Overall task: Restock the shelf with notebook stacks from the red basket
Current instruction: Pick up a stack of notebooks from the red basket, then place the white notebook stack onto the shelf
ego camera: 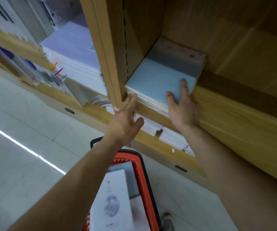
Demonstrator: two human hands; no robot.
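A person's right hand (182,109) is lying flat with fingers spread wide on the pale blue cover of a notebook stack (161,80), gripping nothing, its palm wrapping the stack's front right corner. The left hand (126,120) is reaching with fingers straight and loosely apart, fingertips touching the stack's front left corner beside the wooden upright (107,52). The stack is sitting in the left corner of a wooden shelf (234,104), its rear half in shadow. Below the stack, white packs (172,135) are lying on a lower ledge. Further below the stack, between the forearms, a red basket (144,177) is holding a white notebook (112,202) on the tiled floor (17,130).
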